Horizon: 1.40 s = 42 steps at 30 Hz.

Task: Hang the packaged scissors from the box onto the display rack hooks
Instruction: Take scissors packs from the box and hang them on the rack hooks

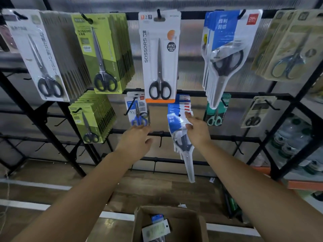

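Black wire display rack [174, 135] fills the view, its hooks loaded with scissors. Box [188, 222] sits on the floor below (more packs inside). Right hand [196, 130] pinches a fanned bundle of blue packaged scissors [181, 137], long axis hanging downward; left hand [135, 141], fingers loosely spread, touches the small blue-handled pack [139, 111] on the neighbouring hook.

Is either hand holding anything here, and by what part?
The right hand pinches the blue-and-white scissor packs near their card tops. The left hand touches the blue-handled pack at its bottom, grip unclear.
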Motion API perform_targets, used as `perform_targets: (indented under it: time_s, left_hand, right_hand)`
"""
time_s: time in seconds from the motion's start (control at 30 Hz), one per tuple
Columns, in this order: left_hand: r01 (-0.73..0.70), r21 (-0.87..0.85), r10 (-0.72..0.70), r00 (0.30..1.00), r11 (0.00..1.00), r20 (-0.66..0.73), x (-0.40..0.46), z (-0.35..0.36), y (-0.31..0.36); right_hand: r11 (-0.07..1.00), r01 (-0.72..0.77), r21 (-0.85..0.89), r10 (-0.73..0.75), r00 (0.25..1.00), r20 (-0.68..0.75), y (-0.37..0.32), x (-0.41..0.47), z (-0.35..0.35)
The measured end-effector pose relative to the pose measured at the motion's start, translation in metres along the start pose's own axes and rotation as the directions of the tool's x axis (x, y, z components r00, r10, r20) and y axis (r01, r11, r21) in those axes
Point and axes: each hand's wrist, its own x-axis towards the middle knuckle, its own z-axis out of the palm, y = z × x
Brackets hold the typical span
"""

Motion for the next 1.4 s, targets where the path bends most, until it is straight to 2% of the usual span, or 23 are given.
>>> perform_targets:
  time_s: [0.23,0.37,0.47,0.6,0.67,0.77,0.9,0.97,1.03,1.13,1.23,1.27,1.37,1.4]
  left_hand:
    - [0.015,-0.016,-0.015,1.0,1.0,-0.013,-0.008,-0.001,-0.006]
    - [0.012,-0.031,-0.013,0.999,0.999,-0.038,-0.009,0.0,-0.003]
    - [0.01,-0.047,-0.012,0.999,0.999,-0.042,-0.013,0.008,-0.003]
    - [0.048,-0.086,-0.045,0.998,0.995,0.031,-0.025,0.042,-0.006]
    - [0.067,-0.105,-0.059,0.995,0.992,0.082,-0.035,0.068,-0.01]
    - [0.126,-0.104,-0.101,0.971,0.987,0.217,-0.056,0.112,-0.018]
    - [0.183,-0.102,-0.13,0.91,0.978,0.394,-0.092,0.166,-0.036]
    - [0.25,-0.146,-0.163,0.883,0.957,0.441,-0.111,0.192,-0.047]
    - [0.286,-0.18,-0.175,0.869,0.941,0.462,-0.13,0.219,-0.061]
    - [0.38,-0.128,-0.235,0.768,0.916,0.595,-0.154,0.264,-0.089]
    - [0.423,-0.109,-0.249,0.703,0.9,0.666,-0.176,0.333,-0.121]
    - [0.442,-0.101,-0.267,0.693,0.892,0.67,-0.184,0.361,-0.132]
    - [0.487,-0.102,-0.28,0.648,0.868,0.709,-0.211,0.459,-0.159]
    - [0.471,-0.106,-0.265,0.653,0.875,0.71,-0.218,0.493,-0.166]
  right_hand:
    - [0.98,-0.019,-0.2,0.025,0.999,0.027,-0.006,-0.006,0.005]
    - [0.908,-0.063,-0.415,0.084,0.996,0.032,-0.017,-0.01,0.002]
    - [0.928,0.022,-0.371,-0.014,1.0,0.024,-0.012,-0.023,0.003]
    - [0.952,0.172,-0.254,-0.143,0.981,0.129,0.008,-0.05,0.022]
    - [0.953,0.191,-0.237,-0.147,0.971,0.19,0.024,-0.068,0.038]
    - [0.957,0.146,-0.249,-0.062,0.946,0.318,0.054,-0.1,0.063]
    - [0.947,-0.001,-0.32,0.163,0.863,0.479,0.104,-0.145,0.091]
    - [0.94,-0.021,-0.341,0.174,0.888,0.426,0.124,-0.168,0.103]
    - [0.932,-0.118,-0.342,0.25,0.894,0.372,0.142,-0.189,0.115]
    - [0.902,-0.248,-0.353,0.401,0.787,0.468,0.175,-0.218,0.15]
    - [0.909,-0.352,-0.223,0.416,0.803,0.428,0.217,-0.239,0.206]
    - [0.901,-0.386,-0.2,0.434,0.787,0.438,0.234,-0.247,0.229]
    - [0.864,-0.403,-0.302,0.503,0.688,0.523,0.304,-0.273,0.305]
    - [0.851,-0.408,-0.331,0.525,0.642,0.559,0.332,-0.281,0.333]
